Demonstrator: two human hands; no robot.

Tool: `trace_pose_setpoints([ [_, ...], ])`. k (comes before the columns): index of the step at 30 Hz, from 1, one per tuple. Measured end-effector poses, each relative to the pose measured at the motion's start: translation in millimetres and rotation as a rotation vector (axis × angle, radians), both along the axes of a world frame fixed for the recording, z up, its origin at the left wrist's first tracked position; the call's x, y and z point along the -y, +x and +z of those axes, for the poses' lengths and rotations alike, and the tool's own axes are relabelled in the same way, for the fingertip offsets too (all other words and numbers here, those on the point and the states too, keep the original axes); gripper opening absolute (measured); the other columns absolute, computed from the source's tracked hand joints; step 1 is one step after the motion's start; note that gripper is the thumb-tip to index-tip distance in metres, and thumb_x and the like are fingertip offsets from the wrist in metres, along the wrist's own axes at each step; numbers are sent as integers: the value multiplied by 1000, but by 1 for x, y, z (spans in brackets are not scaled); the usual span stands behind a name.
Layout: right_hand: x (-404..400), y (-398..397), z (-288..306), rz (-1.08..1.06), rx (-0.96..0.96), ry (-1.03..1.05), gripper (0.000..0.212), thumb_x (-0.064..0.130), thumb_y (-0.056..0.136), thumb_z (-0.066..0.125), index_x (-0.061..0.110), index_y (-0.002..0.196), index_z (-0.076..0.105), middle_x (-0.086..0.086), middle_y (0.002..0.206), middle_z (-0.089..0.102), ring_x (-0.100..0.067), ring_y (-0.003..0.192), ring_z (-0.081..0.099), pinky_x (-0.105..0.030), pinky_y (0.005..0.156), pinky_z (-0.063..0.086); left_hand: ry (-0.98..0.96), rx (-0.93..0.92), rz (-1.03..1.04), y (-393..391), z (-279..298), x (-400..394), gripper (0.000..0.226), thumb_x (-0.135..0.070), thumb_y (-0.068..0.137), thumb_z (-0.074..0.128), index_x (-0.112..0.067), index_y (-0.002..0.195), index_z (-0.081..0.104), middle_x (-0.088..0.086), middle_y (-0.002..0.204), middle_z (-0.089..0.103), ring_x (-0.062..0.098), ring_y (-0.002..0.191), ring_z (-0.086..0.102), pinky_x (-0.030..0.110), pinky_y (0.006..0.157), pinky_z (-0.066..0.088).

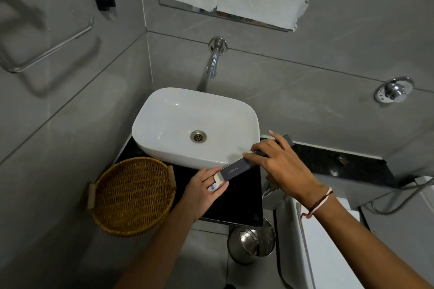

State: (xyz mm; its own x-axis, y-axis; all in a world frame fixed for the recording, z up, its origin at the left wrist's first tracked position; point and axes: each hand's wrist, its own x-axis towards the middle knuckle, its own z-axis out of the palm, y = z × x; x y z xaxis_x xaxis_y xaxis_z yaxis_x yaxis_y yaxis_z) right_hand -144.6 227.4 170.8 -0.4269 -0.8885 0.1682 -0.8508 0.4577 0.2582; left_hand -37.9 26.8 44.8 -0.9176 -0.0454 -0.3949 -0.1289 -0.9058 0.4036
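Note:
A long dark dental kit box [237, 168] lies slanted above the black counter [242, 199], in front of the white basin [164, 110]. My right hand [279, 164] grips the box around its middle and far part. The box's near end is open, with a light flap showing. A toothbrush head [213, 187] with white and blue bristles sticks out there. My left hand [202, 191] pinches that toothbrush end between fingers and thumb.
A woven wicker basket [131, 197] stands at the counter's left end. A wall tap [215, 58] hangs over the basin. Below the counter stands a steel bin [251, 241]; a white toilet cistern [324, 248] is at the right. Grey tiled walls close in on the left.

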Motion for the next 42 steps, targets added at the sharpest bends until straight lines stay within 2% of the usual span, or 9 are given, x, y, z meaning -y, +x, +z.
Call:
trace_pose_setpoints([
  [1, 3, 1, 4, -7, -5, 11, 70, 11, 67, 89, 24, 131, 64, -6, 119, 68, -30, 119, 63, -54, 119, 31, 21, -25, 6, 2, 3, -1, 19, -9, 89, 61, -5, 101, 76, 17, 127, 70, 31, 120, 66, 45, 87, 63],
  [3, 6, 4, 11, -22, -10, 25, 70, 10, 67, 90, 24, 131, 65, -7, 120, 69, -31, 120, 64, -55, 118, 32, 72, 39, 28, 2, 2, -2, 43, -16, 76, 74, 0, 116, 65, 23, 127, 68, 38, 122, 63, 46, 82, 64],
  [9, 7, 2, 17, -13, -53, 46, 70, 0, 71, 84, 25, 133, 64, -6, 121, 68, -29, 120, 63, -55, 121, 28, 168, 159, 3, 5, -5, 1, 36, -23, 97, 61, 7, 115, 67, 27, 106, 77, 36, 97, 77, 43, 73, 66],
  [16, 4, -4, 23, -59, -79, 90, 70, 4, 72, 87, 26, 134, 63, -4, 121, 69, -27, 119, 63, -59, 120, 33, -36, 25, -20, 17, -18, 10, 31, -13, 78, 75, 0, 106, 78, 17, 110, 79, 25, 107, 75, 27, 78, 64],
  [23, -7, 4, 8, -280, -12, 129, 63, 6, 78, 76, 28, 134, 60, -1, 129, 66, -26, 122, 60, -52, 120, 34, -181, -10, 5, 15, -28, 18, 26, -9, 74, 78, 1, 98, 79, 18, 106, 79, 26, 103, 76, 27, 77, 63],
  [28, -37, 26, -27, -596, 232, 36, 46, 17, 79, 68, 26, 123, 57, -2, 116, 69, -31, 101, 68, -41, 88, 52, -394, 60, -19, 3, -31, 17, 12, 1, 81, 78, 1, 92, 80, 18, 98, 81, 30, 99, 77, 24, 76, 63],
  [31, -71, 38, -57, -818, 441, -99, 50, 24, 75, 75, 24, 120, 53, -5, 114, 70, -37, 97, 69, -37, 69, 49, -457, 76, -50, -3, -32, 11, 10, 5, 81, 76, -1, 87, 80, 17, 90, 81, 28, 91, 79, 24, 75, 63],
  [36, -137, 44, -122, -1154, 789, -435, 54, 13, 72, 83, 11, 121, 60, -14, 112, 76, -37, 99, 72, -42, 85, 59, -475, 102, -96, -16, -26, -18, 20, 1, 66, 82, -2, 86, 80, 16, 84, 81, 25, 83, 79, 27, 74, 65],
  [42, -193, 33, -211, -1371, 1047, -584, 43, 12, 70, 86, 5, 110, 69, -19, 105, 78, -39, 100, 73, -46, 91, 60, -580, 174, -85, -45, -27, -79, 20, 13, 83, 69, 3, 99, 75, 21, 93, 79, 27, 87, 79, 26, 77, 65],
])
